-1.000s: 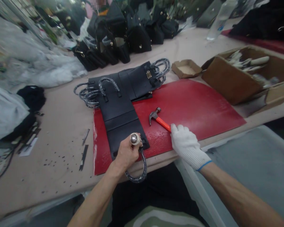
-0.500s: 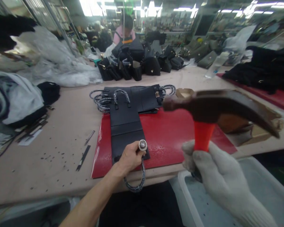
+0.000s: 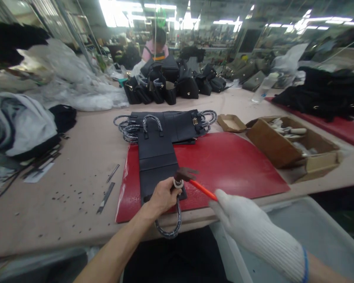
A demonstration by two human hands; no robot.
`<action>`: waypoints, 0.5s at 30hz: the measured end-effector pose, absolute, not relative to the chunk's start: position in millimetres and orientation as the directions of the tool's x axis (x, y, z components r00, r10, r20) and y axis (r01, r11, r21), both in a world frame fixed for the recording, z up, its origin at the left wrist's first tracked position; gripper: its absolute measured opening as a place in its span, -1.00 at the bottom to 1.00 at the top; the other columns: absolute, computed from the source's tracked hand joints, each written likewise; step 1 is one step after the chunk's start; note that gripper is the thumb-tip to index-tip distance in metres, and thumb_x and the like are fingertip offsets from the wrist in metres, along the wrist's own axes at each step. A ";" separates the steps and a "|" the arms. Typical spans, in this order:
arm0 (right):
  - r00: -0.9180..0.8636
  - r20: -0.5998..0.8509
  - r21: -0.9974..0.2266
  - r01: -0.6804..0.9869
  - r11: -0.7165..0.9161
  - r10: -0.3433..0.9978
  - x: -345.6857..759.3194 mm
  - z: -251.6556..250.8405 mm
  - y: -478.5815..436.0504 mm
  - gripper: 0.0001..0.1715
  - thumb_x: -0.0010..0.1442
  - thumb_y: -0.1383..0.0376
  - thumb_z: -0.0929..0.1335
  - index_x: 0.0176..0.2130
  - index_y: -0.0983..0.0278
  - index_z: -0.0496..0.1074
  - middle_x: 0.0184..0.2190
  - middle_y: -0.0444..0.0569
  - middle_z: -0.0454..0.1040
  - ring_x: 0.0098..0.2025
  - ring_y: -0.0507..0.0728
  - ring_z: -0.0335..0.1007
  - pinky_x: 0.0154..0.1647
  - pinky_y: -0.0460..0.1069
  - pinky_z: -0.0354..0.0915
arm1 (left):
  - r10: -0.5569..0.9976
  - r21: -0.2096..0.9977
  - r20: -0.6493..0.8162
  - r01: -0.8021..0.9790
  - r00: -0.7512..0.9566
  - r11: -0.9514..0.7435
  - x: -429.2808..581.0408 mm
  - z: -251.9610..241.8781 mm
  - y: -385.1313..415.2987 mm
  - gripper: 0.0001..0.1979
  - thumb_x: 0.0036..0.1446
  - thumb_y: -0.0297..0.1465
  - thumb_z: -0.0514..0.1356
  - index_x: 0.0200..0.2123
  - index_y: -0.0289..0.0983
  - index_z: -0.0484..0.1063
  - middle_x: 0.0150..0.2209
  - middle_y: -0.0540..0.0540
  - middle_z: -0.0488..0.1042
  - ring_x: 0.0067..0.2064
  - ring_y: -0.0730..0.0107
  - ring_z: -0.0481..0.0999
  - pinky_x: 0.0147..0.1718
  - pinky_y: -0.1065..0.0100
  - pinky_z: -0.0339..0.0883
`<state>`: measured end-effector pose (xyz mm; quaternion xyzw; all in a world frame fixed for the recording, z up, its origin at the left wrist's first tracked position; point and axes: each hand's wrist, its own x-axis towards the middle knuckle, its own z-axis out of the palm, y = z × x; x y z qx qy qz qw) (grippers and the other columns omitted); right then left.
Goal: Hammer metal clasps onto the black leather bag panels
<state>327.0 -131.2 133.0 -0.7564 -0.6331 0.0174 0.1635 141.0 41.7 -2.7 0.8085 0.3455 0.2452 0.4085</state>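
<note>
My bare left hand (image 3: pixel 163 197) is closed around an upright punch (image 3: pixel 178 184) with a pale, worn top, over the near end of a black leather bag panel (image 3: pixel 157 157). In my gloved right hand (image 3: pixel 233 210) is a claw hammer (image 3: pixel 202 189) with an orange-red handle; its head is at the top of the punch. A wrapped bag handle (image 3: pixel 171 234) loops down below my left hand, past the table edge. Another wrapped handle (image 3: pixel 152 118) stands on the panel's far part. Underneath lies a red mat (image 3: pixel 224 165). The punch's tip is hidden.
An open cardboard box (image 3: pixel 279 145) with white items stands at the right. More black panels (image 3: pixel 183 124) with wrapped handles lie behind. A narrow blade (image 3: pixel 105 198) and a metal rod (image 3: pixel 113 173) lie left. Finished-looking black bags (image 3: pixel 188 80) and a person (image 3: pixel 155 45) are further back.
My right hand has swung the hammer down and left, from raised near the camera to the punch's top. My left hand has stayed in place, holding the punch.
</note>
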 end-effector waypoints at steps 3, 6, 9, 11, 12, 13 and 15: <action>0.158 0.102 -0.229 0.964 -0.131 0.982 338.9 113.4 -125.7 -0.66 0.43 0.12 0.21 -0.32 0.19 0.38 -0.55 -0.06 0.49 -0.56 0.14 0.41 -0.50 0.00 0.03 | 0.759 0.837 0.109 0.353 0.642 -0.419 141.5 -1.7 41.6 -0.89 0.13 -0.57 0.28 -0.30 -0.25 0.49 -0.34 -0.02 0.56 -0.31 0.34 0.51 -0.27 0.36 0.29; 0.256 0.052 -0.115 0.962 -0.249 0.965 357.7 94.3 -119.3 -0.68 0.45 0.13 0.21 -0.26 0.21 0.39 -0.48 -0.03 0.53 -0.48 0.19 0.50 -0.47 0.00 0.05 | 0.767 0.833 0.107 0.365 0.632 -0.416 142.3 1.3 40.3 -0.88 0.12 -0.57 0.28 -0.30 -0.26 0.48 -0.33 -0.02 0.56 -0.30 0.34 0.51 -0.25 0.35 0.30; 0.401 0.038 0.006 0.916 -0.402 0.915 378.1 60.3 -108.7 -0.71 0.43 0.15 0.23 -0.22 0.24 0.43 -0.41 0.04 0.56 -0.41 0.25 0.54 -0.47 0.01 0.11 | 0.778 0.835 0.091 0.379 0.621 -0.400 142.8 5.0 38.1 -0.87 0.11 -0.58 0.28 -0.29 -0.25 0.47 -0.32 -0.03 0.55 -0.29 0.33 0.50 -0.22 0.33 0.30; 0.382 0.085 0.016 0.923 -0.385 0.920 386.1 33.3 -98.6 -0.71 0.41 0.21 0.23 -0.10 0.30 0.47 -0.27 0.13 0.59 -0.32 0.27 0.56 -0.41 0.04 0.23 | 0.780 0.833 0.098 0.377 0.619 -0.404 143.0 6.9 37.2 -0.86 0.11 -0.58 0.28 -0.28 -0.25 0.47 -0.31 -0.03 0.55 -0.27 0.32 0.50 -0.21 0.32 0.30; 0.343 0.138 0.008 0.938 -0.347 0.929 386.1 21.0 -93.0 -0.67 0.40 0.22 0.23 -0.02 0.34 0.47 -0.18 0.18 0.59 -0.26 0.29 0.56 -0.34 0.07 0.30 | 0.780 0.832 0.106 0.375 0.616 -0.409 143.0 7.6 37.0 -0.86 0.11 -0.58 0.28 -0.28 -0.25 0.47 -0.31 -0.03 0.55 -0.26 0.31 0.50 -0.20 0.32 0.30; 0.290 0.205 -0.009 0.955 -0.295 0.935 382.8 10.1 -87.5 -0.61 0.40 0.22 0.23 0.06 0.37 0.45 -0.10 0.23 0.57 -0.18 0.33 0.56 -0.24 0.12 0.37 | 0.781 0.831 0.112 0.373 0.615 -0.412 143.1 8.1 37.1 -0.86 0.11 -0.57 0.29 -0.27 -0.25 0.47 -0.30 -0.04 0.55 -0.25 0.30 0.49 -0.19 0.32 0.31; 0.180 0.328 -0.078 0.984 -0.163 0.928 366.2 -5.8 -77.0 -0.51 0.38 0.17 0.26 0.16 0.40 0.41 0.02 0.29 0.52 -0.01 0.38 0.51 -0.02 0.22 0.40 | 0.782 0.831 0.120 0.369 0.612 -0.416 143.5 8.6 37.6 -0.86 0.10 -0.57 0.29 -0.27 -0.26 0.47 -0.29 -0.05 0.55 -0.24 0.29 0.50 -0.19 0.31 0.32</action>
